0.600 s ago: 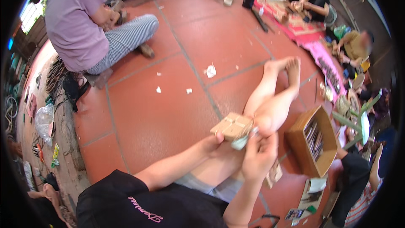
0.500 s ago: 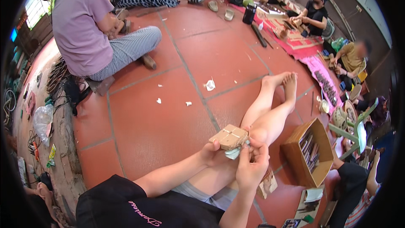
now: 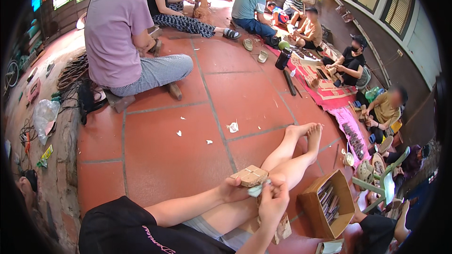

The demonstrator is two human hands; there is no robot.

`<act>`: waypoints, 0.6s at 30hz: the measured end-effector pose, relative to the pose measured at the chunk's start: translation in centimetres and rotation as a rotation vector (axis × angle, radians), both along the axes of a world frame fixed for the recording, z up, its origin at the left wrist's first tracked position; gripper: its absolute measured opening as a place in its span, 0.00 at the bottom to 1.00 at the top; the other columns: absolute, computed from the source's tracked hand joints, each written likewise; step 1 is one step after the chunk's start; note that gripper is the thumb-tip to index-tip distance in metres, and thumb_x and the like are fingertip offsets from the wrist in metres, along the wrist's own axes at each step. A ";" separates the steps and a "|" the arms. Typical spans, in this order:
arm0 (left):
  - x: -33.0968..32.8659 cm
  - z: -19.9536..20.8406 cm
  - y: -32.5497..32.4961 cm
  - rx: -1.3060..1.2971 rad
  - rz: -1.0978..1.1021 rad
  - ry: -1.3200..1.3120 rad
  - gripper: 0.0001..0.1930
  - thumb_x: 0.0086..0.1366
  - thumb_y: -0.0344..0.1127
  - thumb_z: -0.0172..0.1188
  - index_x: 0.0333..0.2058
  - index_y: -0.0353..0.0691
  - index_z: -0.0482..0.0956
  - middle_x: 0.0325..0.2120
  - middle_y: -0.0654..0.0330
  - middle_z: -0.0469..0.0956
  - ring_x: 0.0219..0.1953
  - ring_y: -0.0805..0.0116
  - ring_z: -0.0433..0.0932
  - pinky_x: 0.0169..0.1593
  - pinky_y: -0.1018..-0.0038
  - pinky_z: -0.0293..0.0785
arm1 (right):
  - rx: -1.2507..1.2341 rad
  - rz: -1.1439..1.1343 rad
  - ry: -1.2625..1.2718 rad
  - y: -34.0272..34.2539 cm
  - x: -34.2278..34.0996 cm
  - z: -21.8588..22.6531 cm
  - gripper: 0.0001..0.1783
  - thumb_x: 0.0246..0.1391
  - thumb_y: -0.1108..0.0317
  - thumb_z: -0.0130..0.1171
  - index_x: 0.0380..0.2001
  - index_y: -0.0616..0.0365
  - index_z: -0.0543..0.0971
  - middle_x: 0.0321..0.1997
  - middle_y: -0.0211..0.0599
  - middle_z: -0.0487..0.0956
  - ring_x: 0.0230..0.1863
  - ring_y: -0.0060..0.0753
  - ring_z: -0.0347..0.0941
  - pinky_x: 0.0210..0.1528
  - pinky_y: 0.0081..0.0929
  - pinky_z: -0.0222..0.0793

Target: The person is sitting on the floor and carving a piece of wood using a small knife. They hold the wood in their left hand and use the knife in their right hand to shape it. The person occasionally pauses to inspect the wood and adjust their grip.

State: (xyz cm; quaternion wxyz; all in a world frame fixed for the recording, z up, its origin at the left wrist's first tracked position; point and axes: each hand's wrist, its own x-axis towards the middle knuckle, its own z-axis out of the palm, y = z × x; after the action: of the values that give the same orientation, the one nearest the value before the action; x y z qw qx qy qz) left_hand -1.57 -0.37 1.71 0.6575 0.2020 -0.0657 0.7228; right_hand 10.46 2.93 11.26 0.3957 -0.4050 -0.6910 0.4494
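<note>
Seated, the person stretches both bare legs (image 3: 288, 167) forward and to the right, bare feet (image 3: 314, 138) close together. The left forearm (image 3: 188, 205) slants in from the lower left; the left hand (image 3: 230, 190) grips, thumb uppermost. The right forearm (image 3: 262, 229) rises from below, the right hand (image 3: 274, 196) just beside the left, fingers curled, tips pinching.

left hand (image 3: 230, 189): holds tan block (image 3: 251, 176) above the legs (image 3: 287, 162) | right hand (image 3: 275, 196): pinches pale scrap (image 3: 254, 191) at block's edge | right of legs: cardboard box (image 3: 311, 215) of thin sticks (image 3: 328, 201) | red tile floor (image 3: 165, 174): white bits (image 3: 232, 127), co-worker in pink shirt (image 3: 113, 37) seated
</note>
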 end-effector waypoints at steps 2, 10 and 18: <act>-0.3 -0.3 -0.1 0.006 -0.041 0.004 0.44 0.50 0.49 0.71 0.60 0.36 0.60 0.60 0.52 0.63 0.65 0.57 0.58 0.69 0.59 0.48 | -0.063 0.070 -0.034 -0.3 0.2 0.2 0.07 0.57 0.78 0.55 0.39 0.66 0.72 0.24 0.28 0.74 0.23 0.11 0.65 0.25 0.11 0.59; 0.4 1.2 -0.1 0.091 0.025 -0.015 0.41 0.51 0.52 0.69 0.60 0.40 0.63 0.59 0.55 0.64 0.63 0.50 0.60 0.68 0.57 0.48 | 0.012 -0.393 0.462 4.0 4.1 0.7 0.09 0.60 0.75 0.54 0.43 0.64 0.73 0.33 0.29 0.76 0.30 0.13 0.67 0.29 0.12 0.61; 0.0 -0.6 0.8 0.006 0.031 -0.015 0.48 0.47 0.62 0.67 0.60 0.37 0.62 0.55 0.52 0.69 0.61 0.51 0.64 0.66 0.60 0.53 | -0.165 -0.338 0.725 6.5 11.2 -1.6 0.19 0.62 0.73 0.50 0.55 0.67 0.70 0.40 0.33 0.74 0.33 0.16 0.65 0.31 0.14 0.60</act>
State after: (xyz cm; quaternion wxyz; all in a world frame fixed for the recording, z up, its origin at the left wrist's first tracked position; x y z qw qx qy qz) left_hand -1.59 0.41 1.08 0.6452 0.1996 -0.0699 0.7341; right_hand 21.64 9.42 9.64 0.6482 -0.3584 -0.3919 0.5457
